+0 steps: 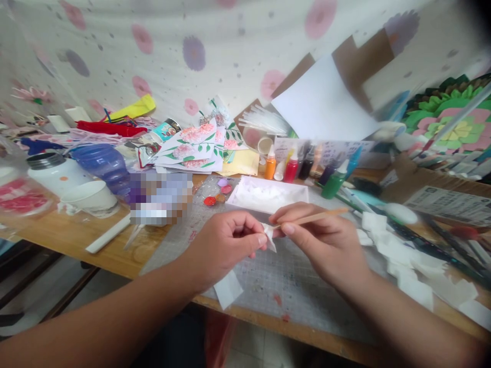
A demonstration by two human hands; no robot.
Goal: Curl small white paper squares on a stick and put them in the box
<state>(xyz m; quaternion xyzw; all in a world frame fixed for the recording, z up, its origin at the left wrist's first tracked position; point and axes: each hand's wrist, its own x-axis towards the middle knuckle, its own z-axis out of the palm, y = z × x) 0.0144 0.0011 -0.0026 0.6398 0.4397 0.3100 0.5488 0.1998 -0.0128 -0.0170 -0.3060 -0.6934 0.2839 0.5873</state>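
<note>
Between finger and thumb, my left hand (233, 240) pinches a small piece of white tissue paper (270, 237), bunched and pointed at its lower end. My right hand (322, 240) grips a thin wooden stick (320, 216), whose near tip meets the paper. Both hands are close together above a grey cutting mat (299, 286). Just behind them lies a shallow white box (270, 194) with white, fluffy-looking contents. A loose white paper square (228, 289) rests at the mat's front edge, below my left wrist.
Paint blobs (209, 201) dot the mat's back left. Paint bottles (291, 166) stand behind the white box. White paper squares (406, 260) are scattered at right, before a cardboard box (452, 194). A white cup (90, 198) and flower pictures (192, 148) are on the left.
</note>
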